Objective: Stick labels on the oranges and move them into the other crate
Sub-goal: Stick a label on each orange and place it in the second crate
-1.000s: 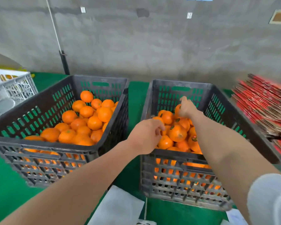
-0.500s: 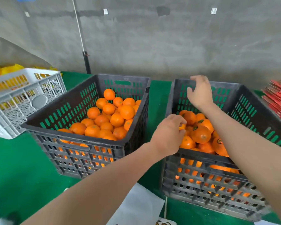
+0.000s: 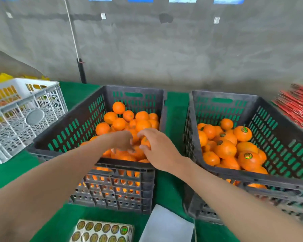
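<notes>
The small round orange (image 3: 145,142) sits on the heap in the dark plastic crate with green slots (image 3: 73,126), near its front wall. The right hand (image 3: 158,151) curls its fingers (image 3: 146,132) and thumb round this orange. The left hand (image 3: 120,140) is just beside it, on the heap of plain oranges (image 3: 119,123). Its fingers are blurred, so I cannot tell if they hold one.

Right of this crate stands a second dark plastic crate (image 3: 278,130) with labelled oranges (image 3: 247,158). In front of the first crate lie a sheet of round gold labels (image 3: 101,231) and a white paper (image 3: 166,226) on the green bench (image 3: 10,173). Left of it is a white plastic crate (image 3: 24,109).
</notes>
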Motion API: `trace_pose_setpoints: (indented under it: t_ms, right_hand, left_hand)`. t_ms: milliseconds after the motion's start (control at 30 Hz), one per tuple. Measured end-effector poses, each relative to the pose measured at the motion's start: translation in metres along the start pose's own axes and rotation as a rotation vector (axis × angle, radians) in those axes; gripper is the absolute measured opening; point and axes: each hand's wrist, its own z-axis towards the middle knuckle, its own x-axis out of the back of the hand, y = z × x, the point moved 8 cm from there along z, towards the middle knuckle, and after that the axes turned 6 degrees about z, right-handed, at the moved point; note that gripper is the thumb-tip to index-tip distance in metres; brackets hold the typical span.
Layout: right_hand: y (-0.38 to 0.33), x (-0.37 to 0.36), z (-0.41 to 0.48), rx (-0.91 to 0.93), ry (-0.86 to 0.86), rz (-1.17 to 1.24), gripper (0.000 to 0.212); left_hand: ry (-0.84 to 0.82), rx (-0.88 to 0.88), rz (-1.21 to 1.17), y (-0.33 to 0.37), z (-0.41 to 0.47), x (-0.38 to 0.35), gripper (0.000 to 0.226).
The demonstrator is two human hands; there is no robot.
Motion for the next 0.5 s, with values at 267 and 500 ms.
trace_pose_setpoints:
  t_ms: [267,500]
  right_hand:
    - [0.008,0.004,-0.004,-0.025,0.092,0.055,0.029]
    - [0.001,0.036,-0.074,-0.003,0.507,0.171,0.027]
  left_hand:
    - [-0.240,-0.071,0.332,0.012,0.007,-0.038,0.038]
    - [0.354,-0.083,-0.699,-0.006,-0.010,0.035,0.050]
